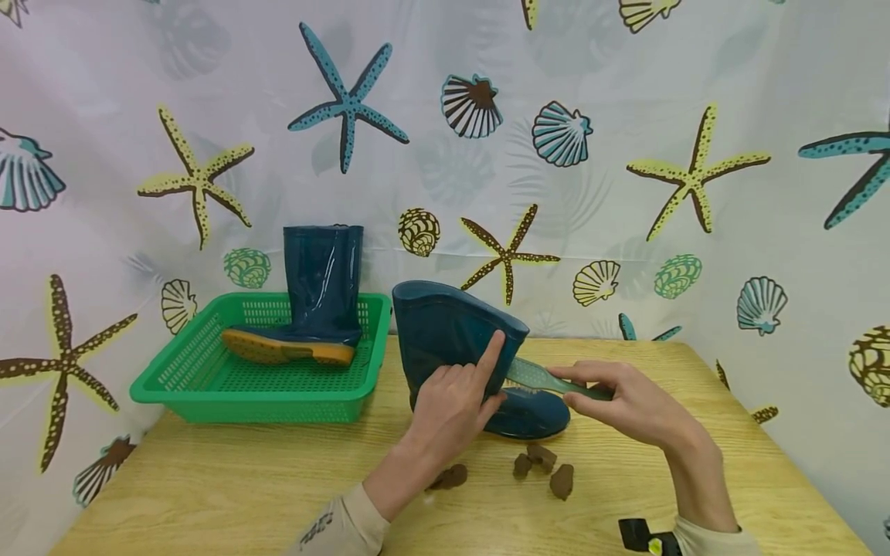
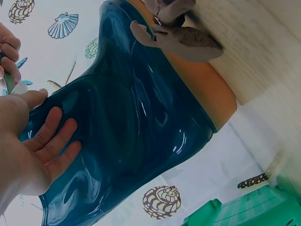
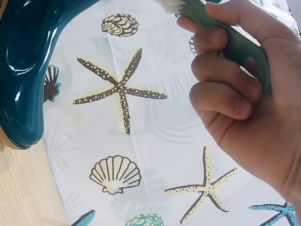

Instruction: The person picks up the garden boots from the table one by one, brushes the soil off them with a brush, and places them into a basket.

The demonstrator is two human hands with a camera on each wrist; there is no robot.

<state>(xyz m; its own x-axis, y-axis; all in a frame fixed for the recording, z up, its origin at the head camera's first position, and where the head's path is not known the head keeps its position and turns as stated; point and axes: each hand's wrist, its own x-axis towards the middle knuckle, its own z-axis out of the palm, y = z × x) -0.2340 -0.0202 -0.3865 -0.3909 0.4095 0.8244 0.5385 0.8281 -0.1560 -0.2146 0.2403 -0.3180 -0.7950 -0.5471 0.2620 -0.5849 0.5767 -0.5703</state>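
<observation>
A glossy dark blue rubber boot [image 1: 445, 324] stands on the table with its toe to the right; its orange sole [image 2: 204, 84] shows in the left wrist view. My left hand [image 1: 452, 409] lies against the shaft, index finger stretched up toward the rim. In the left wrist view its other fingers [image 2: 59, 141] lie fairly straight along the rubber. My right hand [image 1: 626, 394] grips the green handle of a scrubbing brush [image 1: 542, 377], fingers curled round it. The brush's pale bristles [image 3: 171, 4] face the boot, and its head overlaps the front of the shaft.
Several brown lumps [image 1: 562, 481] lie on the wooden table [image 1: 626, 463] in front of the boot. A green plastic basket [image 1: 271, 405] stands at left, with a second blue boot [image 1: 323, 282] in it. A shell-and-starfish patterned curtain [image 1: 445, 170] hangs behind and along both sides.
</observation>
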